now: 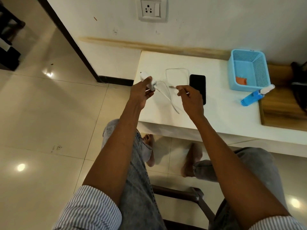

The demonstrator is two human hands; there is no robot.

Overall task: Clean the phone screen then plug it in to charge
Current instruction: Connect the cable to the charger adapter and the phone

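Note:
A black phone (197, 87) lies flat on the white table (216, 110), screen dark. My left hand (141, 93) grips a white charger adapter (147, 80) over the table's left edge, its USB port facing right. My right hand (189, 98) pinches the white cable (176, 72) just behind its metal USB plug (171, 87), which points left toward the adapter with a small gap between them. The cable loops on the table behind my hands. A wall socket (151, 9) sits on the wall above.
A light blue mesh basket (249, 70) with an orange cloth (241, 80) inside stands at the back right. A blue spray bottle (254, 95) lies beside it. A wooden board (282, 107) covers the table's right part. A dark chair frame is below me.

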